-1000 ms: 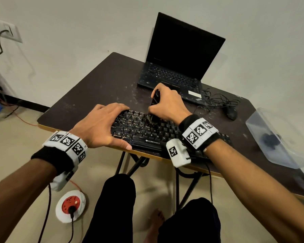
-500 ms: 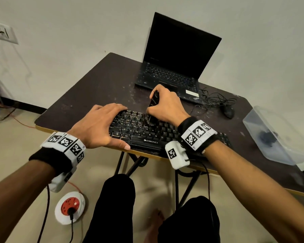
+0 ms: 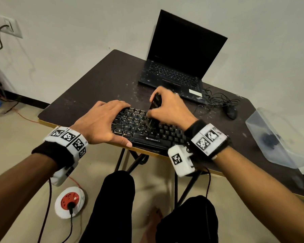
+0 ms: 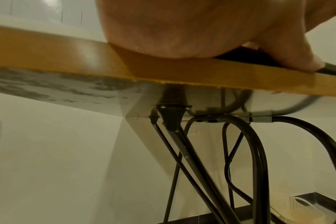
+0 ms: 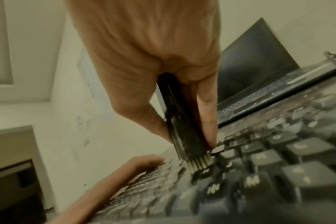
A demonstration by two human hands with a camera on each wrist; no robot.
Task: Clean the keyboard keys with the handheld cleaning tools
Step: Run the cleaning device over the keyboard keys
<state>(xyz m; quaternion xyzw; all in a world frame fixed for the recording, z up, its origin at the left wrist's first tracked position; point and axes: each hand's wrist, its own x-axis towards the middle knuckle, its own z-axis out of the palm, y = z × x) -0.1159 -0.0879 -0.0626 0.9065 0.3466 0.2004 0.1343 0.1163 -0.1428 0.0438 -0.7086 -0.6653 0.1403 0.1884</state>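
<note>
Plain pale walls back a dark, dusty table (image 3: pixel 98 85) with a wooden edge. On its far side stands an open laptop (image 3: pixel 181 55), screen dark; a clear plastic box (image 3: pixel 279 137) sits at the right, a mouse (image 3: pixel 230 112) and tangled cable between them. At the near edge lies the black keyboard (image 3: pixel 147 132). The left hand (image 3: pixel 102 121) rests on its left end, fingers together over the keys, thumb along the front edge, steadying it. The right hand (image 3: pixel 170 107) pinches a black brush (image 5: pixel 182 121) between thumb and fingers, bristles down on the middle keys. Hard strokes could pop a keycap loose or nudge the keyboard off the near edge; swept dust may land on the laptop just behind.
</note>
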